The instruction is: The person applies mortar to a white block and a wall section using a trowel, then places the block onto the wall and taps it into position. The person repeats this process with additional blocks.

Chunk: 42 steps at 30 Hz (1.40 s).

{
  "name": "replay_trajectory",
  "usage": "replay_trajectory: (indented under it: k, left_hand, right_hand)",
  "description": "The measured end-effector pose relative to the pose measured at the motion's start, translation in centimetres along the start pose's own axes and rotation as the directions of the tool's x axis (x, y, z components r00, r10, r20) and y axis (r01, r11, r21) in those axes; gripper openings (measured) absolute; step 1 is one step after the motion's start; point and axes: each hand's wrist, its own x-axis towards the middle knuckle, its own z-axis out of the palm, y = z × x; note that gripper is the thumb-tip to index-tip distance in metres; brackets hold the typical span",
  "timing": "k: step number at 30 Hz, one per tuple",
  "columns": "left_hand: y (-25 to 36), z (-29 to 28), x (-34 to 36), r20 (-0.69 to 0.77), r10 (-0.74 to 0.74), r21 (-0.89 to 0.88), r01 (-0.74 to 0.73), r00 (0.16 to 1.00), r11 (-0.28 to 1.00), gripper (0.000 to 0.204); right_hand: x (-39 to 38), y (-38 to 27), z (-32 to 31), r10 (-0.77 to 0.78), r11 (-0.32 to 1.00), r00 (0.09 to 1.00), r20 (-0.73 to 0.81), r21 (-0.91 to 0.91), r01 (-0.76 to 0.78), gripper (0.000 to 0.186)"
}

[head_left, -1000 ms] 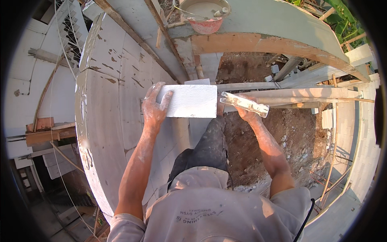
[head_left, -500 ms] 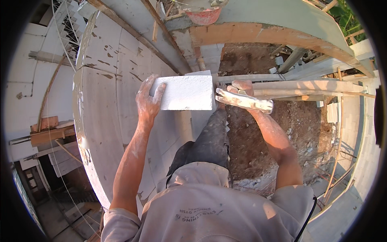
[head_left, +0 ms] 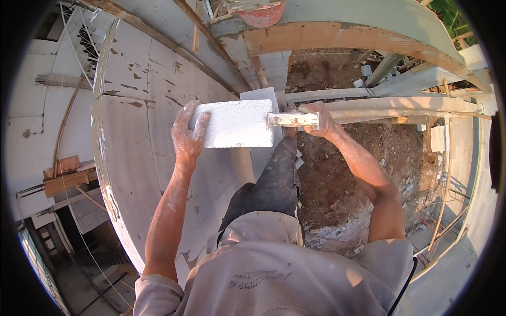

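Note:
My left hand [head_left: 187,134], dusty white, grips the left end of a white rectangular block [head_left: 237,124]. My right hand [head_left: 319,121] is closed on a narrow hand tool [head_left: 292,119] caked with white material, whose far end reaches to the block's right end, seemingly against it. Behind the held block shows a second pale piece [head_left: 253,94]. Below lies a dark-trousered leg [head_left: 271,179], and beside it on the left a wall of pale blocks [head_left: 126,137] with mortar patches.
A red bucket [head_left: 261,16] stands at the top. Rubble-strewn earth [head_left: 363,174] lies far below on the right, crossed by pale horizontal beams [head_left: 400,105]. Wooden boards [head_left: 348,39] and timber battens [head_left: 158,42] edge the upper area; bamboo poles [head_left: 440,221] stand at the right.
The block and my left hand have shifted left. The tool in my right hand has turned level and moved onto the block's right end.

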Motion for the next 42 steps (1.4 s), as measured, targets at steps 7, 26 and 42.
replay_trajectory:
  k: [7, 26, 42]
  left_hand:
    - [-0.3, -0.1, -0.5, -0.035, 0.069, 0.006, -0.069, 0.997, 0.998, 0.049]
    - [-1.3, 0.1, -0.2, -0.010, 0.125, 0.051, -0.124, 0.992, 0.991, 0.050]
    - [-1.6, 0.0, 0.8, 0.011, 0.254, 0.084, -0.254, 0.967, 0.964, 0.053]
  right_hand:
    - [-0.1, 0.2, -1.1, -0.367, 0.858, 0.915, -0.168, -0.441, 0.263, 0.020]
    - [-0.9, 2.8, 0.0, -0.119, 0.988, 0.993, -0.005, 0.101, 0.119, 0.026]
    - [-3.5, 8.1, 4.7, -0.131, 0.911, 0.991, 0.001, -0.395, 0.121, 0.040]
